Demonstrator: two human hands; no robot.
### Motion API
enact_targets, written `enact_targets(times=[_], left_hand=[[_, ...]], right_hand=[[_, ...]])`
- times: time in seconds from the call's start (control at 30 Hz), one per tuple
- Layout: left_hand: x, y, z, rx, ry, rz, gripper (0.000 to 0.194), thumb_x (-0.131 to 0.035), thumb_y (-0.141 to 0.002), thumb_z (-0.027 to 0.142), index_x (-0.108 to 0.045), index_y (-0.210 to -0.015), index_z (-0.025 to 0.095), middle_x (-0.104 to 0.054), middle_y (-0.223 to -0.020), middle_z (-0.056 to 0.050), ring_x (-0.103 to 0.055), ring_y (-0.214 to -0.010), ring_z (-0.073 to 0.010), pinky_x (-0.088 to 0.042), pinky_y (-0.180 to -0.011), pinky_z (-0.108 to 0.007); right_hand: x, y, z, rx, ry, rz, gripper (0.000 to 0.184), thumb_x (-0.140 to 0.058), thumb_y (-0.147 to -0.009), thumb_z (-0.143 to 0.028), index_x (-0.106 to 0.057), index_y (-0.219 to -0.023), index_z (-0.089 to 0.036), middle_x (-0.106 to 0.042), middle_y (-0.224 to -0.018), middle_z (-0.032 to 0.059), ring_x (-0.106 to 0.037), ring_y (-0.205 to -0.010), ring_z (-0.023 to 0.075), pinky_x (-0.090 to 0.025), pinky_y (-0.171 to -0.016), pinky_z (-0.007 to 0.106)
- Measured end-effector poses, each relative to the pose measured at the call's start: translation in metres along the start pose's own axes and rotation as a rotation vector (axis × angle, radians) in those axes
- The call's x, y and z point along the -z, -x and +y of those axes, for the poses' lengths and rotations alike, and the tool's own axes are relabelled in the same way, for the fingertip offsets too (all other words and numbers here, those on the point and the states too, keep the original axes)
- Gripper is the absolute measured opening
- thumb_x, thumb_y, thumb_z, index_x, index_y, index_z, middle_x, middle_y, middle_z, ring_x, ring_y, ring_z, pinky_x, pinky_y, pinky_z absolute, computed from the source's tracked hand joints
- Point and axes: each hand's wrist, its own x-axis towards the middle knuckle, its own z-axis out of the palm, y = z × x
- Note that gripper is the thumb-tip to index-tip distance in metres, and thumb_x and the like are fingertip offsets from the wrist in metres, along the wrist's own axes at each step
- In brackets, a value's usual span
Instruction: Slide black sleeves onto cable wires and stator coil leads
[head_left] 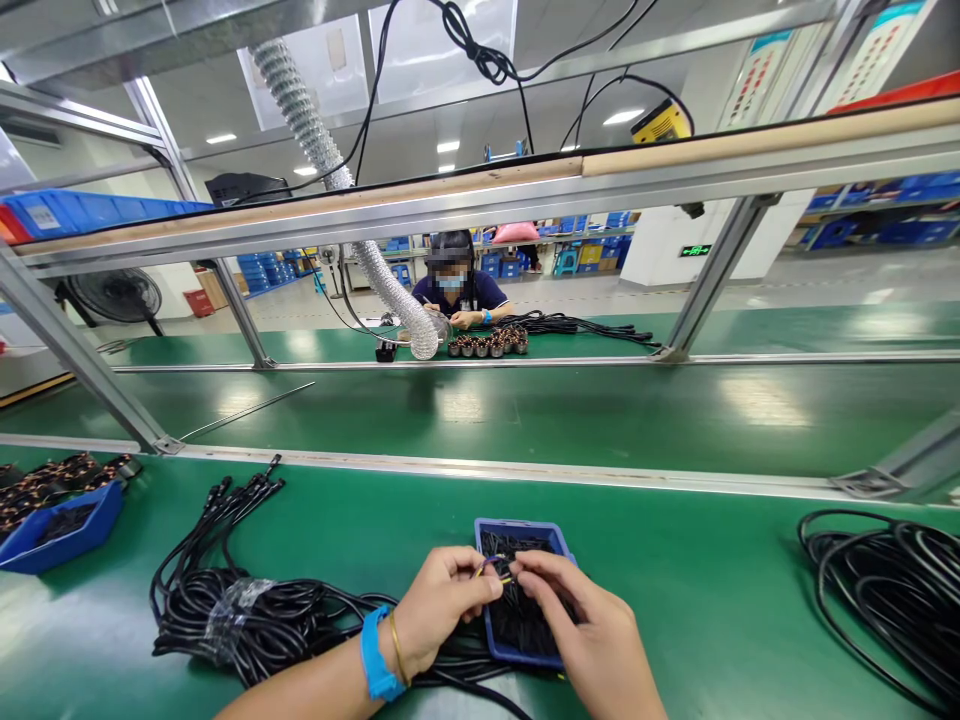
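My left hand (435, 605), with a blue band at the wrist, pinches thin coloured wires (489, 562), some yellow and purple. Close beside it, my right hand (589, 625) has its thumb and fingers pinched together at the wire ends; whatever is between them is too small to make out. Both hands are above a small blue bin (517, 524) filled with short black pieces (517, 632). Black cables (300, 625) lie in a taped bundle left of the bin, and part of them passes under my left forearm.
A coil of black cable (892, 590) lies at the right. At the left are copper-wound parts (56, 480) and another blue bin (105, 515). Metal frame posts (82, 350) rise from the green bench. Across it, a co-worker (469, 290) sits behind a flexible duct (386, 280).
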Motion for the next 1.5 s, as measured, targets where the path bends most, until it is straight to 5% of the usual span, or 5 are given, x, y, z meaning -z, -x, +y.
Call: enact_targets(times=[0.17,0.4,0.67,1.2,1.5], left_hand=[[0.000,0.001,0.000,0.006,0.015,-0.002,0.043,-0.081,-0.060,0.052,-0.058,-0.069,0.017,-0.045,-0.057,0.006,-0.036,-0.053,-0.0086,-0.025,-0.052,-0.024],[-0.001,0.001,-0.002,0.011,0.010,-0.011,0.040,-0.080,-0.061,0.050,-0.056,-0.067,0.017,-0.044,-0.056,0.005,-0.036,-0.054,-0.0087,-0.025,-0.053,-0.025],[-0.001,0.001,-0.002,0.009,-0.002,-0.008,0.038,-0.078,-0.062,0.048,-0.057,-0.069,0.017,-0.045,-0.057,0.005,-0.037,-0.054,-0.0090,-0.025,-0.053,-0.025],[0.000,0.001,-0.003,0.010,-0.013,-0.001,0.042,-0.081,-0.061,0.052,-0.060,-0.069,0.017,-0.046,-0.057,0.005,-0.038,-0.054,-0.0090,-0.025,-0.053,-0.025],[-0.001,0.001,-0.002,0.005,-0.018,-0.010,0.044,-0.082,-0.060,0.054,-0.059,-0.068,0.016,-0.046,-0.057,0.005,-0.038,-0.054,-0.0093,-0.025,-0.053,-0.025]], right_hand=[[0.011,-0.003,0.008,-0.198,-0.128,-0.063,0.029,-0.065,-0.088,-0.047,-0.077,-0.097,-0.021,-0.082,-0.094,0.0087,-0.079,-0.083,0.0224,-0.065,-0.075,0.026],[0.064,-0.019,0.046,-0.212,0.379,0.093,0.035,-0.065,-0.078,-0.061,-0.078,-0.077,-0.028,-0.080,-0.074,0.0039,-0.073,-0.055,0.0232,-0.059,-0.050,0.031],[0.005,-0.008,-0.003,-0.263,-0.224,0.031,0.031,-0.080,-0.072,-0.053,-0.079,-0.078,-0.023,-0.077,-0.075,0.0054,-0.074,-0.064,0.0198,-0.064,-0.062,0.026],[-0.001,-0.005,-0.008,0.057,0.054,0.082,0.020,-0.068,-0.089,-0.039,-0.079,-0.079,-0.025,-0.077,-0.079,0.0044,-0.074,-0.069,0.0179,-0.061,-0.064,0.023],[-0.001,-0.002,-0.009,0.065,0.035,0.078,0.014,-0.070,-0.089,-0.033,-0.078,-0.081,-0.026,-0.077,-0.080,0.0027,-0.074,-0.069,0.0167,-0.061,-0.064,0.021]])
